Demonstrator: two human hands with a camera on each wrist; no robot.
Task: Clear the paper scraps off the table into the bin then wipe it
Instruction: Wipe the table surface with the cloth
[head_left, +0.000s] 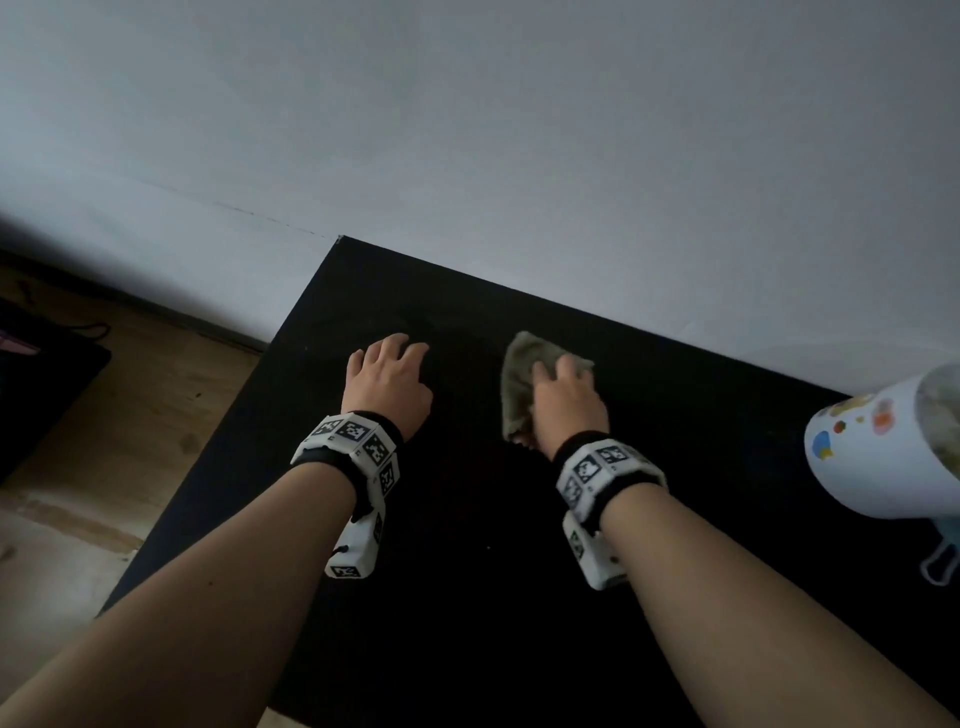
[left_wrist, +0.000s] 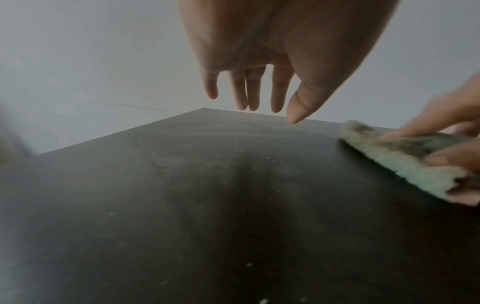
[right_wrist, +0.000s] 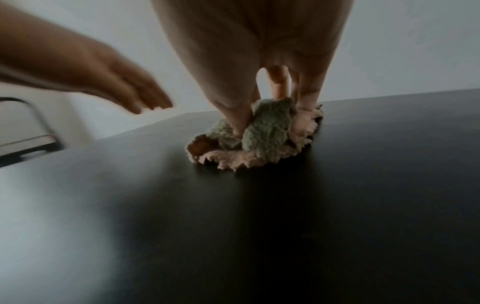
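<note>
**A:** Cloth (head_left: 519, 379) looks like the main thing here. Greenish, fuzzy, frayed along one edge, bunched under the person's right hand (head_left: 569, 402) at the far middle of the black table (head_left: 467, 597). Fingers are pushed down into it with the thumb tucked against a fold, so it's pressed and pinched at once.

**B:** Yeah, soft and light by the look of it, so probably floppy. Holding it from the top of the bunch seems right; grabbing a corner would likely just let it trail.

**A:** Left hand (head_left: 387, 382) hovers to the left of it, fingers loosely spread, holding nothing.

**B:** And the bin?

**A:** White container with cartoon stickers (head_left: 883, 452) at the right edge. Something pale shows inside, too blurry to call. Only tiny pale specks (left_wrist: 249, 264) left on the near tabletop.
</note>
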